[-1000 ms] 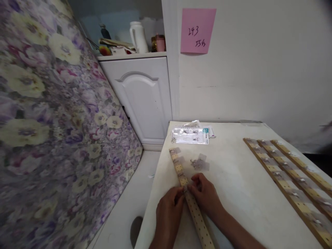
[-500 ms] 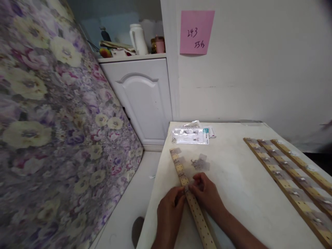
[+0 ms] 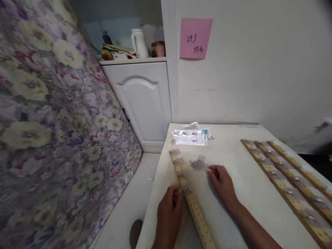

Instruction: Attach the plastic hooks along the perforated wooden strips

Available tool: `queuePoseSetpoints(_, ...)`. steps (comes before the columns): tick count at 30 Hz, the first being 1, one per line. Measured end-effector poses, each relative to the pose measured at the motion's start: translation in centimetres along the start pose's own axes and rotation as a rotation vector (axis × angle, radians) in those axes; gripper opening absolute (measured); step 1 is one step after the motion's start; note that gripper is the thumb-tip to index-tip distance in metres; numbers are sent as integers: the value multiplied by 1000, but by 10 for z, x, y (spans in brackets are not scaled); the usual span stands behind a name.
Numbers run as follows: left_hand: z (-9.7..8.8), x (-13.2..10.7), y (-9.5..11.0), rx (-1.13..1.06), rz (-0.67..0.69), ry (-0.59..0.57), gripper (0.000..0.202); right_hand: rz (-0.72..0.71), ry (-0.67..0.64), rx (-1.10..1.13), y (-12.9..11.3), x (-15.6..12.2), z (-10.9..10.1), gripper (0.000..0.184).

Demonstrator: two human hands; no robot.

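A long perforated wooden strip (image 3: pixel 193 207) lies slanted on the white table (image 3: pixel 241 193), with small clear bags clipped along its far end. My left hand (image 3: pixel 169 211) rests against the strip's left edge, fingers curled at it. My right hand (image 3: pixel 223 183) is out to the right of the strip, fingertips pinched at a small clear bag (image 3: pixel 211 169) on the table. A little heap of clear bags with metal parts (image 3: pixel 198 162) lies just beyond that hand.
Three more perforated strips (image 3: pixel 285 180) with bags lie at the table's right. Flat clear packets (image 3: pixel 189 136) sit at the far edge. A pink note (image 3: pixel 195 38) hangs on the wall. A white cabinet (image 3: pixel 141 100) and a flowered mattress (image 3: pixel 52 121) stand to the left.
My right hand has left the strip and moved right and away toward the loose bags. My left hand stays at the strip.
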State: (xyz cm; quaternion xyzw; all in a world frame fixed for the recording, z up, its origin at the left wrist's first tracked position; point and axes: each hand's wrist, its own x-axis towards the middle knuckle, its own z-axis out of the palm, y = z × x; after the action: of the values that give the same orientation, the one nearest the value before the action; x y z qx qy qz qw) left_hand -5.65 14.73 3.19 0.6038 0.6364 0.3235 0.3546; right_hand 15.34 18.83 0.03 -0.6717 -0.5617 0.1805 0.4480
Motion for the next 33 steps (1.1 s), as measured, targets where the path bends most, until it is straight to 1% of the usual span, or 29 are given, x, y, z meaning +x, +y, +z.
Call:
queuePoseSetpoints(3,0,-1,1,-5,4,-23,21,-3,-52,-135,5,11,3,34)
queuePoseSetpoints(6,0,-1,2,-8,15,-40,21,29,-110,-266,0,15,8,44)
queuePoseSetpoints(8,0,-1,2,-1,20,-51,22,6,-130,-304,-4,15,10,40)
queuePoseSetpoints(10,0,-1,2,3,20,-59,22,-26,-130,-287,-5,15,10,31)
queuePoseSetpoints(15,0,-2,3,-13,9,-75,20,-55,-99,-77,2,16,6,10)
queuePoseSetpoints(18,-1,-2,4,-23,17,-81,19,-7,-64,92,6,15,2,12)
queuePoseSetpoints(20,-1,-2,5,-20,14,-79,18,69,-16,235,7,14,0,15)
queuePoseSetpoints(22,-2,-2,7,-15,6,-76,18,154,2,376,5,12,-3,19)
queuePoseSetpoints(24,-2,-3,8,-18,7,-78,17,211,-18,490,2,8,-5,21)
queuePoseSetpoints(27,-2,-4,10,-27,21,-76,18,241,-80,584,-4,4,-8,22)
queuePoseSetpoints(30,-3,-7,12,-42,22,-74,17,241,-129,638,-9,1,-10,23)
queuePoseSetpoints(33,-4,-10,14,-57,25,-79,17,211,-198,702,-14,-6,-14,23)
